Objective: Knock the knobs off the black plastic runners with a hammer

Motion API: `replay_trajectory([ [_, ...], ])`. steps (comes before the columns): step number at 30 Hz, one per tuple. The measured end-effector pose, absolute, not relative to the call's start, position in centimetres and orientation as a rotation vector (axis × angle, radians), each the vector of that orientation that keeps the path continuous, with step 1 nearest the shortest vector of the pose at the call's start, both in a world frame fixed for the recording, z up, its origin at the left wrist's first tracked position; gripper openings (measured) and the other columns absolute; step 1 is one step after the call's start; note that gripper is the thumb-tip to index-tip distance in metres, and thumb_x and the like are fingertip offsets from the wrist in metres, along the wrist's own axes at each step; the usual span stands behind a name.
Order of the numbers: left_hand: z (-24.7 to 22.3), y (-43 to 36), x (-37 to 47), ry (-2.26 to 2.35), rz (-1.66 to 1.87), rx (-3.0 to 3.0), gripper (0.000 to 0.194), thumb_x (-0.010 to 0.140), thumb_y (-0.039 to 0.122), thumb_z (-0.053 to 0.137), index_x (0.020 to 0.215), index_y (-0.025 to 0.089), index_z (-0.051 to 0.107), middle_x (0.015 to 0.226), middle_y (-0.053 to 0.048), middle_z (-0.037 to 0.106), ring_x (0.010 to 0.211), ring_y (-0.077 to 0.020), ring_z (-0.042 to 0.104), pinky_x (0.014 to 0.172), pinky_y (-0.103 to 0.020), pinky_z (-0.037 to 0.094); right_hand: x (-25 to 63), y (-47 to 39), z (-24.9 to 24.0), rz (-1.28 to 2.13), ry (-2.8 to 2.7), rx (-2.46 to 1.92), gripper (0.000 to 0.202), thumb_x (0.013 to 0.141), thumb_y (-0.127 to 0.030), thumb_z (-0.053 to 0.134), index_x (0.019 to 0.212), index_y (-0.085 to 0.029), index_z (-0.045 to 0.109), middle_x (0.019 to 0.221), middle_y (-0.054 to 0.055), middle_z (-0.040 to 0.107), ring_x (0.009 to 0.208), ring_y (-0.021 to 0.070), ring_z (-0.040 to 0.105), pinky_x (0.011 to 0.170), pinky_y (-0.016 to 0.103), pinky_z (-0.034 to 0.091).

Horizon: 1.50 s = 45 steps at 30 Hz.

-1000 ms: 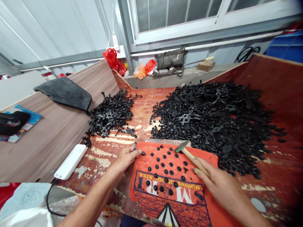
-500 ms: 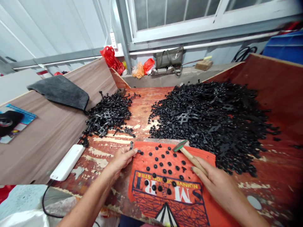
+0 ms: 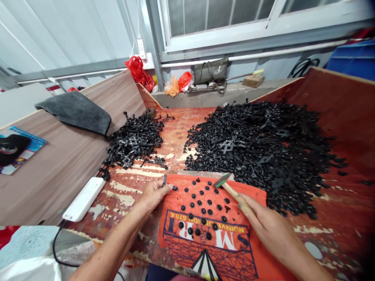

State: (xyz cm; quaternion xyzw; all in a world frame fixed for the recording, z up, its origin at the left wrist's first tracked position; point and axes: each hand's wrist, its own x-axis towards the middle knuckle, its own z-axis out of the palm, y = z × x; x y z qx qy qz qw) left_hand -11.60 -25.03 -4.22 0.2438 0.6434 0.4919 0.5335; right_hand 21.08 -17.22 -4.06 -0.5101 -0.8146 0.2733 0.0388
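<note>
My left hand point(image 3: 154, 194) is closed in a pinch on a small dark linkage piece point(image 3: 164, 180), one end of which sticks up past the fingers. Its other end is by a round black button-like part point(image 3: 175, 188) at the left edge of an orange printed cloth point(image 3: 258, 242). Several more black round parts point(image 3: 209, 202) lie spread over the cloth. My right hand point(image 3: 255, 212) grips the wooden handle of a small hammer point(image 3: 231, 190). The hammer's green head is just above or on the cloth's far edge; I cannot tell which.
A large heap of black parts point(image 3: 263, 144) covers the table's right side, and a smaller heap point(image 3: 136, 138) is at left. A white power bank-like box point(image 3: 84, 199) with a black cable lies near the left board point(image 3: 73, 152). Plastic bags point(image 3: 172, 86) sit along the back ledge.
My left hand has shifted slightly right, bringing the linkage piece nearer to the round black part at the cloth's edge. The hammer and right hand stay nearly in place.
</note>
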Motion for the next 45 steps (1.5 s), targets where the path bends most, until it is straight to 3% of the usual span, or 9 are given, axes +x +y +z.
replay_trajectory([
  [5,-4.3,-25.4,-11.2,1.563,1.186,0.604,0.039,0.058,0.047,0.083,0.073,0.013,0.073,0.068,-0.004,0.074,0.054,-0.0131,0.059,0.054,-0.022,0.042,19.0,-17.8,-1.5,0.751,-2.557,-1.44,0.053,0.102,-0.045,0.024,0.154,-0.039,0.027,0.115,0.003,0.074,0.093,0.0282,0.074,0.079,0.04,0.058],
  [9,-4.9,-25.5,-11.2,1.522,1.19,0.622,0.043,0.059,0.05,0.082,0.079,0.013,0.073,0.073,-0.005,0.073,0.057,-0.0144,0.06,0.057,-0.023,0.043,15.3,-18.7,0.6,0.723,-2.639,-1.125,0.049,0.103,-0.036,0.033,0.151,-0.046,0.03,0.117,-0.002,0.074,0.088,0.0223,0.075,0.071,0.031,0.058],
  [16,-6.3,-25.1,-11.9,1.533,1.276,0.647,0.044,0.056,0.053,0.081,0.054,0.015,0.058,0.052,0.003,0.056,0.048,-0.0082,0.042,0.05,-0.021,0.028,10.8,-19.1,-0.6,0.59,-2.772,-0.992,0.055,0.1,-0.023,0.046,0.151,-0.041,0.032,0.111,0.0,0.075,0.087,0.0247,0.075,0.072,0.037,0.059],
  [20,-6.6,-25.1,-11.9,1.513,1.283,0.652,0.044,0.059,0.054,0.077,0.053,0.016,0.056,0.053,0.002,0.056,0.049,-0.0097,0.043,0.052,-0.022,0.029,11.0,-18.8,-0.4,0.582,-2.775,-1.004,0.054,0.101,-0.025,0.043,0.151,-0.042,0.031,0.113,-0.001,0.075,0.089,0.0258,0.075,0.069,0.038,0.06],
  [26,-7.2,-25.2,-12.0,1.494,1.268,0.68,0.036,0.066,0.048,0.074,0.061,0.015,0.061,0.057,0.002,0.06,0.05,-0.0102,0.046,0.053,-0.021,0.031,11.6,-19.1,0.9,0.685,-2.506,-0.853,0.053,0.105,-0.027,0.034,0.155,-0.034,0.022,0.134,0.002,0.064,0.111,0.0209,0.067,0.091,0.037,0.055],
  [30,-7.4,-25.4,-12.2,1.492,1.259,0.718,0.03,0.071,0.045,0.073,0.073,0.014,0.069,0.063,0.0,0.066,0.055,-0.013,0.054,0.057,-0.022,0.037,11.8,-19.0,0.4,0.757,-2.562,-0.945,0.048,0.104,-0.028,0.035,0.152,-0.035,0.033,0.122,0.003,0.071,0.102,0.0223,0.071,0.088,0.037,0.057],
  [35,-7.2,-25.6,-12.3,1.592,1.202,0.775,0.034,0.074,0.048,0.07,0.08,0.015,0.074,0.071,-0.003,0.073,0.064,-0.0185,0.062,0.061,-0.025,0.043,12.3,-18.5,0.5,0.724,-2.59,-0.956,0.048,0.105,-0.028,0.034,0.151,-0.042,0.031,0.13,-0.001,0.067,0.1,0.0222,0.072,0.077,0.036,0.059],
  [40,-7.0,-25.7,-12.3,1.624,1.197,0.839,0.035,0.075,0.049,0.068,0.081,0.016,0.075,0.071,-0.004,0.074,0.071,-0.0226,0.065,0.065,-0.028,0.046,11.8,-19.2,-0.2,0.586,-2.621,-0.901,0.052,0.104,-0.025,0.036,0.155,-0.03,0.027,0.123,0.006,0.07,0.097,0.0225,0.072,0.08,0.036,0.058],
  [45,-6.9,-25.6,-12.2,1.574,1.227,0.833,0.035,0.075,0.051,0.067,0.073,0.016,0.071,0.065,-0.002,0.069,0.068,-0.0201,0.061,0.062,-0.026,0.043,10.6,-19.8,-1.2,0.35,-2.938,-0.959,0.052,0.097,-0.022,0.05,0.148,-0.03,0.043,0.084,0.003,0.076,0.069,0.0269,0.073,0.059,0.036,0.058],
])
